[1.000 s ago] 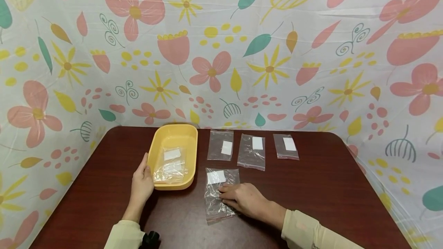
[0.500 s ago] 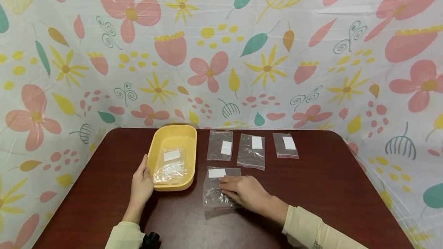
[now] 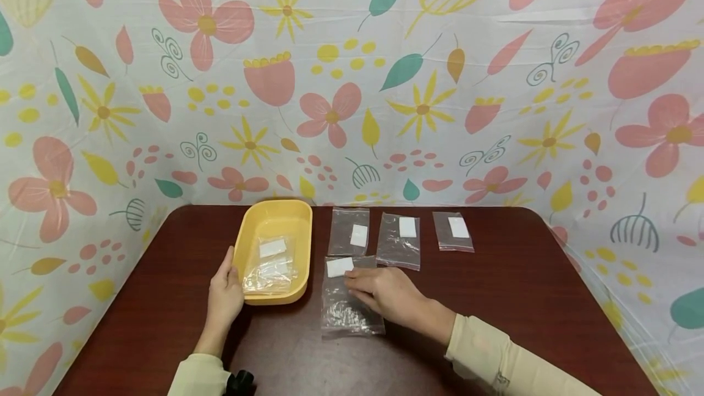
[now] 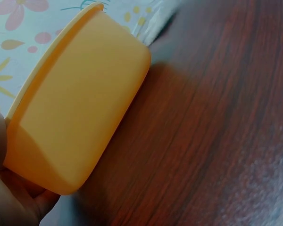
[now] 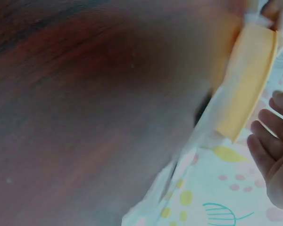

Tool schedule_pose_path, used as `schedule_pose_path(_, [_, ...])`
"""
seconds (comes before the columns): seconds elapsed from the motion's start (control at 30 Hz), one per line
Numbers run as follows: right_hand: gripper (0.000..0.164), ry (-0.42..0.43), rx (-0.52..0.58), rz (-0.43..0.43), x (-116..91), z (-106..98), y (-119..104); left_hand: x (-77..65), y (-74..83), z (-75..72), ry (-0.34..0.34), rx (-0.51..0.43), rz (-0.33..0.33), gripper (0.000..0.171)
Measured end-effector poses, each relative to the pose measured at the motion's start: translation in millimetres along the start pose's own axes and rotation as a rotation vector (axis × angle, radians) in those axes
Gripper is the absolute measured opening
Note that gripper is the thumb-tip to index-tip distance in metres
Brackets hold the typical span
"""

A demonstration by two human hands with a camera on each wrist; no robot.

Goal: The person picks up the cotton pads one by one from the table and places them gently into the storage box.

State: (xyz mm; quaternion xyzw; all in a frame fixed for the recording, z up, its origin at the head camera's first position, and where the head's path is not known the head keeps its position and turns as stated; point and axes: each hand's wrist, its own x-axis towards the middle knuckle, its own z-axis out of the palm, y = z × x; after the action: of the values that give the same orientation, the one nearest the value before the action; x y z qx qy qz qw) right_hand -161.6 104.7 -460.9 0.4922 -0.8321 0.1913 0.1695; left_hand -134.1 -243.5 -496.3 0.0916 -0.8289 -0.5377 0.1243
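My left hand (image 3: 225, 291) grips the near left side of a yellow plastic tray (image 3: 304, 261), thumb along the rim. In the left wrist view, my fingers wrap the end of the tray (image 4: 80, 103). Two or so clear plastic bags (image 3: 269, 277) with white labels lie inside it. My right hand (image 3: 396, 295) rests on a clear zip bag (image 3: 341, 304), fingertips beside its white label. This bag lies close to flat on the table, zip edge towards me. In the right wrist view, the fingers of my right hand (image 5: 273, 141) are extended and slightly spread.
Behind the handled bag, three more labelled zip bags lie in a row: a left one (image 3: 342, 231), a middle one (image 3: 392, 249) and a smaller right one (image 3: 448, 240). A flowered cloth (image 3: 352, 78) hangs behind the dark red-brown table (image 3: 522, 298).
My right hand has slid the zip bag away from me, towards the row of bags, and the bag looks flatter. My left hand and the tray have stayed in place.
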Motion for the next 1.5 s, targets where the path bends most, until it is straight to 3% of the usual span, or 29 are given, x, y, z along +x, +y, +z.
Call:
schedule_pose_path(0.1, [0.032, -0.135, -0.006, 0.033, -2.8, 4.5, -3.9, 0.1, -0.3, -0.3, -0.005, -0.007, -0.002, 0.051])
schedule_pose_path(0.23, [0.057, -0.348, -0.054, 0.090, -9.0, 11.6, -7.8, -0.3, -0.4, -0.8, 0.000, -0.011, 0.000, 0.051])
schedule_pose_path(0.37, [0.066, -0.448, -0.072, 0.130, -14.7, 18.3, -6.8, -0.6, 0.1, -1.1, 0.006, -0.009, -0.002, 0.051])
schedule_pose_path(0.8, [0.022, -0.264, -0.047, 0.108, -15.3, 29.0, 2.2, 0.9, 1.6, -0.3, 0.002, -0.027, 0.002, 0.051])
schedule_pose_path(1.17, [0.015, -0.156, -0.064, 0.062, -15.2, 33.8, 5.1, -0.1, 1.9, 1.5, 0.022, -0.030, 0.022, 0.050])
schedule_pose_path(1.5, [0.018, -0.077, -0.017, 0.081, -7.6, 20.0, 5.6, -0.4, 2.2, 0.9, 0.028, -0.025, 0.021, 0.050])
